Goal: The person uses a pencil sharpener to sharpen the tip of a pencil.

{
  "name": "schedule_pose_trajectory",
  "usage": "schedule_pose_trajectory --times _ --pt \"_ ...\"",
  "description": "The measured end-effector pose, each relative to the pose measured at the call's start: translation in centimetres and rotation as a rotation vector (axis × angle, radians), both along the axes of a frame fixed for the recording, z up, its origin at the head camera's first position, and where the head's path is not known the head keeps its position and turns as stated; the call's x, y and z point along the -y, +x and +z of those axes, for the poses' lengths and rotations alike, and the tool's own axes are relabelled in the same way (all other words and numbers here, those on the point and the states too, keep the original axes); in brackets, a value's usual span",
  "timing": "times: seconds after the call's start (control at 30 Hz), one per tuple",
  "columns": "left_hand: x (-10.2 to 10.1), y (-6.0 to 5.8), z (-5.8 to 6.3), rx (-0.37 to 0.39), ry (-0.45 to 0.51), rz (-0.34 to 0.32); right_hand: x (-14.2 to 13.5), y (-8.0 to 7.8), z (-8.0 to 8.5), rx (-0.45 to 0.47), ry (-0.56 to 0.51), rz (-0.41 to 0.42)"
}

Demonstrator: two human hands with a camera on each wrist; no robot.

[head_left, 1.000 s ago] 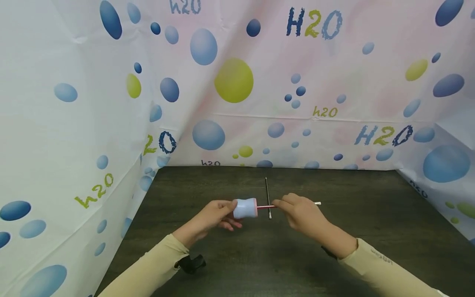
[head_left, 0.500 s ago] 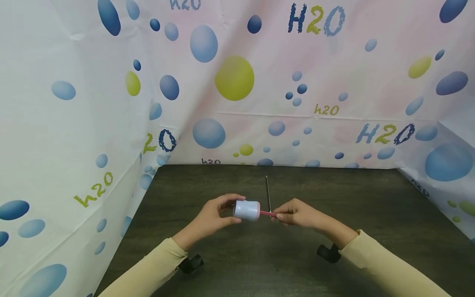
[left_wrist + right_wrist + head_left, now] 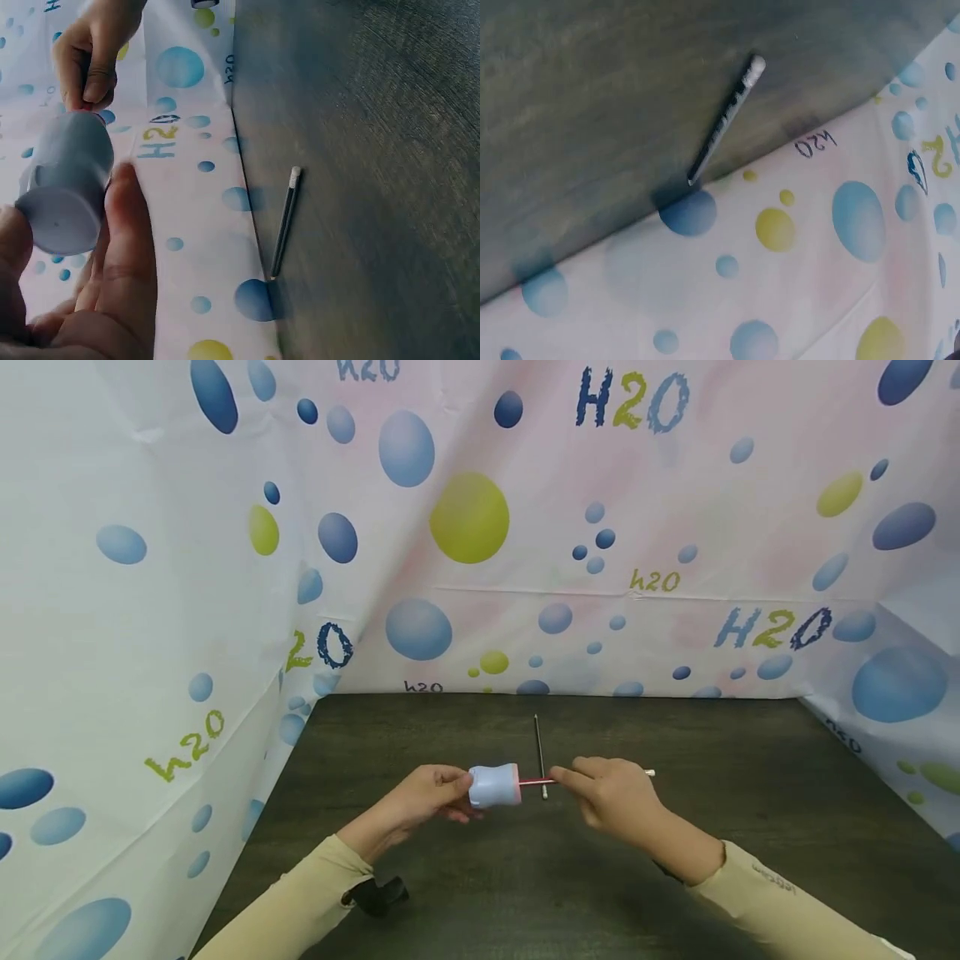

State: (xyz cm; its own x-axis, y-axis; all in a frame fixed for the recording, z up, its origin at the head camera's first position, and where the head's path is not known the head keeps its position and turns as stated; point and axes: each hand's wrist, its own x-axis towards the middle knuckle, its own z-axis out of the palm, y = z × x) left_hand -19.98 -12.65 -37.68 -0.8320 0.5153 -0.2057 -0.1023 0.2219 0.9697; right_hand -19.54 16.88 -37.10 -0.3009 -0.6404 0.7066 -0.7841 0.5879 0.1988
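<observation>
My left hand (image 3: 429, 797) grips a light-blue pencil sharpener (image 3: 493, 786) with a pink rim, held sideways above the table. In the left wrist view, fingers and thumb lie on both sides of the sharpener (image 3: 67, 180). A red pencil (image 3: 534, 782) runs into its pink end. My right hand (image 3: 617, 795) pinches that pencil, whose white end sticks out past the knuckles. The point of the red pencil is hidden inside the sharpener. The right wrist view does not show the right hand.
A black pencil (image 3: 539, 752) with a white eraser end lies on the dark table (image 3: 420, 893) behind the hands. White sheeting (image 3: 675, 510) with blue and green dots walls the back and both sides.
The right hand has rolled over and back, from back of hand up to thumb side showing and again to back up. The left hand's fingers loosened and closed again round the sharpener.
</observation>
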Motion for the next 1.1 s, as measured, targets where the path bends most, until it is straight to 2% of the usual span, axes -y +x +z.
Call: schedule_pose_trajectory --times 0.07,0.1,0.13,0.17,0.23,0.3,0.33,0.37,0.4,0.47,0.53,0.63,0.73,0.8,0.83,0.9,0.93,0.97,1.0,1.03,1.1 --pt "-0.2 0.2 -0.2 -0.113 -0.003 0.028 0.1 0.2 -0.1 0.023 0.002 -0.019" --pt "-0.3 0.4 -0.3 -0.181 -0.007 0.039 0.1 0.3 -0.1 0.078 0.006 -0.037" --pt "-0.4 0.5 -0.4 -0.244 -0.016 0.046 0.1 0.4 -0.1 0.17 0.012 -0.054" --pt "-0.6 0.7 -0.5 -0.333 -0.038 0.05 0.0 0.6 0.1 0.305 0.02 -0.066" --pt "-0.8 0.8 -1.0 -0.532 -0.107 0.038 -0.1 0.7 0.7 0.649 0.022 -0.072" --pt "-0.9 1.0 -1.3 -0.689 -0.157 0.032 -0.1 0.5 1.3 0.948 0.001 -0.089" --pt "-0.9 1.0 -1.5 -0.745 -0.179 0.036 0.0 0.4 1.6 1.052 -0.008 -0.11" --pt "-0.9 0.9 -1.6 -0.79 -0.195 0.039 0.0 0.3 1.8 1.111 -0.008 -0.126" --pt "-0.8 0.8 -1.6 -0.79 -0.182 0.036 0.0 0.2 1.9 1.114 0.001 -0.13" --pt "-0.6 0.7 -1.4 -0.685 -0.076 0.039 0.0 0.1 1.9 0.984 0.02 -0.131" --pt "-0.4 0.5 -0.9 -0.53 0.05 0.042 0.0 0.2 1.6 0.766 0.025 -0.125" --pt "-0.2 0.1 -0.1 -0.271 0.135 0.066 -0.2 0.1 0.7 0.392 0.001 -0.081" --pt "-0.2 0.0 0.4 -0.09 0.039 0.053 -0.2 -0.2 -0.1 0.089 0.002 -0.045" --pt "-0.2 0.0 0.4 -0.039 -0.014 0.036 -0.1 -0.4 -0.4 -0.028 0.013 -0.031" --pt "-0.2 0.0 0.3 -0.036 -0.04 0.036 0.0 -0.4 -0.6 -0.058 0.021 -0.03" --pt "-0.2 0.2 0.1 -0.085 -0.055 0.043 0.2 -0.4 -0.7 -0.056 0.028 -0.036" --pt "-0.3 0.3 -0.1 -0.134 -0.061 0.05 0.3 -0.3 -0.7 -0.018 0.03 -0.052" --pt "-0.3 0.4 -0.3 -0.195 -0.069 0.066 0.4 -0.1 -0.7 0.061 0.032 -0.07" --pt "-0.3 0.6 -0.4 -0.278 -0.088 0.076 0.4 0.1 -0.4 0.188 0.032 -0.084" --pt "-0.4 0.7 -0.4 -0.374 -0.11 0.076 0.4 0.1 -0.1 0.366 0.038 -0.08" --pt "-0.4 0.8 -0.6 -0.594 -0.174 0.061 0.2 -0.4 0.3 0.763 0.022 -0.021"
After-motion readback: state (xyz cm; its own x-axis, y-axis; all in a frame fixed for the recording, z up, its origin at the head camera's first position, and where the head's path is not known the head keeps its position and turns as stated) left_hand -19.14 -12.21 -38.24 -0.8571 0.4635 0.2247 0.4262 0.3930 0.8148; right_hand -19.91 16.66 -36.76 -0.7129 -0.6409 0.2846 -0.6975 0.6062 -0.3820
